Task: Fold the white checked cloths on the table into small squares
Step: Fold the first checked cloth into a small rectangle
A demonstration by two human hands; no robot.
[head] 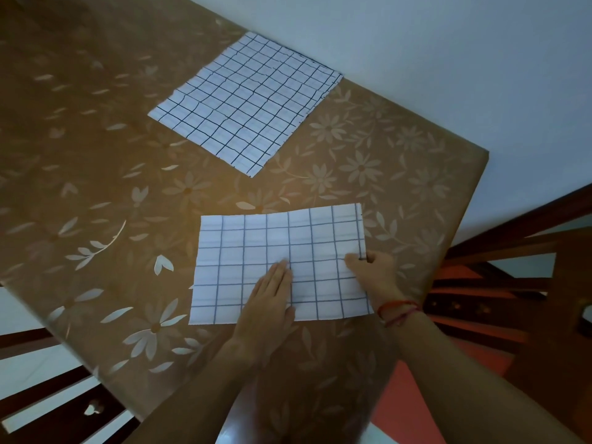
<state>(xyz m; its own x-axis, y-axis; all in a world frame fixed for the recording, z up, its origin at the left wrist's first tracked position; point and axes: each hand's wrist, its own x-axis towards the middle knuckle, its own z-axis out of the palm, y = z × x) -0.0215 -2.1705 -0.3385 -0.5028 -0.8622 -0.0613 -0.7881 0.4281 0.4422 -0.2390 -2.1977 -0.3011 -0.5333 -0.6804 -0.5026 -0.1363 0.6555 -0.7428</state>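
A white checked cloth (256, 251), folded into a rectangle, lies on the near part of the table. My left hand (272, 293) lies flat on its middle, fingers together, pressing it down. My right hand (371, 270) pinches the cloth's right edge between thumb and fingers. A second white checked cloth (246, 100) lies spread flat as a larger square at the far side of the table, away from both hands.
The table (96, 187) wears a brown cover with pale flowers. Its right edge runs close to the near cloth. Wooden chairs stand at the right (528, 251) and lower left (48, 395). A pale wall lies beyond the far edge.
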